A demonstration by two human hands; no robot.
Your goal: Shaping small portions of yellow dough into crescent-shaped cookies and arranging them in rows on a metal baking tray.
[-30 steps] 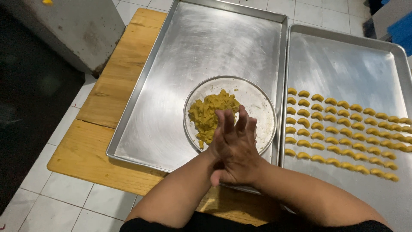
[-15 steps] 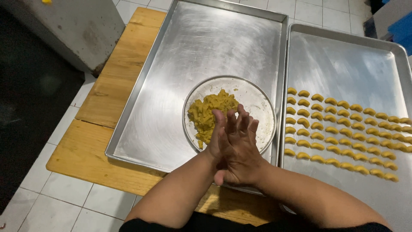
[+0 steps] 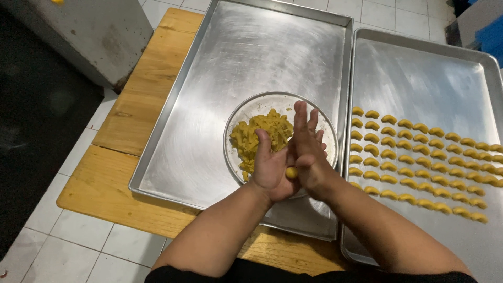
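Far to the left of the hands, a grey block [image 3: 89, 31] is running off the top edge, its upper part cut from view. Beside it a dark floor strip is lying too dim to read. A wooden board [image 3: 99, 183] is sitting on white tiles, extending under the trays, so its right end is hidden.

Nearer the hands, a large steel tray [image 3: 209, 105] is resting on the board. A clear round bowl [image 3: 246, 110] is standing in it, just beyond the fingertips, holding a crumbly heap of yellow dough [image 3: 259, 136]. The bowl's near rim is covered by the hands.

The left hand [image 3: 272, 170] is lying palm up, fingers loosely curled, cupping from below. A small dough ball [image 3: 291, 172] is sitting between both palms; only a sliver of it is showing, the rest is pressed out of sight. The right hand [image 3: 309, 152] is standing edge-on against the left, fingers straight and spread, flat on the ball rather than closed around it.

To the right of the hands, a second steel tray [image 3: 419, 78] is carrying rows of small curved dough pieces [image 3: 419, 157]. The rows are running off the right edge, and the nearest ones are partly hidden by the right forearm. Blue shapes at the top right corner are too cropped to identify.
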